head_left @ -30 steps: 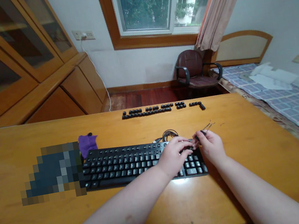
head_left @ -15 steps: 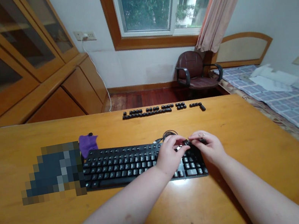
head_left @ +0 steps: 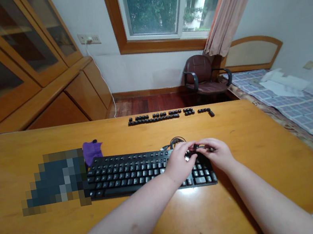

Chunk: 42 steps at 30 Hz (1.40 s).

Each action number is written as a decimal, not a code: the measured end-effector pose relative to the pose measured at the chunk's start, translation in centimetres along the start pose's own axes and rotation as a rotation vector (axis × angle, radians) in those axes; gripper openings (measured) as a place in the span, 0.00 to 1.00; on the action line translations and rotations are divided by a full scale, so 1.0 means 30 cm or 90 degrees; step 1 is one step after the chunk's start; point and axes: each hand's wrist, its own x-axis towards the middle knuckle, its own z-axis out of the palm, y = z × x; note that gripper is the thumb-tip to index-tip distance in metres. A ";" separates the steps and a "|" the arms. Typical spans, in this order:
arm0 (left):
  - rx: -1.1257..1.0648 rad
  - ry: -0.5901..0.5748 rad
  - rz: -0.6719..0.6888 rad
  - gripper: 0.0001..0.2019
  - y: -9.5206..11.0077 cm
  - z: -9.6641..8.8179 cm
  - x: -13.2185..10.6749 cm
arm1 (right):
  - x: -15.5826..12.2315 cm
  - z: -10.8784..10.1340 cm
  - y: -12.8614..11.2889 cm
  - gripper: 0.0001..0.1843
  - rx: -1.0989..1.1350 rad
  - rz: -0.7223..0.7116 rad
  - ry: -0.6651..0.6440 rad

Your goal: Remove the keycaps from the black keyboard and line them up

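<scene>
A black full-size keyboard (head_left: 127,174) lies on the wooden desk, its number pad end under my hands. My left hand (head_left: 180,159) is curled above that end, with its fingertips at a small black keycap (head_left: 195,147). Close beside it, my right hand (head_left: 217,152) pinches a thin dark tool with wire, which looks like a keycap puller (head_left: 210,149). The puller's wire end is at the keycap, between both hands. My fingers partly hide the keycap and the upper right keys.
Black keycaps (head_left: 153,119) stand in rows along the desk's (head_left: 255,148) far edge. A coiled cable (head_left: 177,140) lies behind the keyboard. At its left end are a purple cloth (head_left: 92,151) and a blurred-out object (head_left: 55,179). A chair (head_left: 201,72) stands beyond the desk.
My right hand has shifted slightly left, closer to my left hand. The left thumb has dropped lower, away from the keycap. The keyboard and the rows of keycaps stay put.
</scene>
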 end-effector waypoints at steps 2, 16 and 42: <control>0.028 0.002 0.025 0.20 0.005 -0.003 -0.001 | 0.015 -0.032 0.042 0.10 -0.083 -0.005 0.042; 0.025 0.006 0.034 0.10 0.002 -0.002 -0.002 | 0.168 -0.058 0.348 0.15 -0.526 0.201 0.020; 0.030 0.011 0.022 0.09 0.009 0.001 -0.005 | 0.351 -0.084 0.478 0.14 -0.475 0.279 0.134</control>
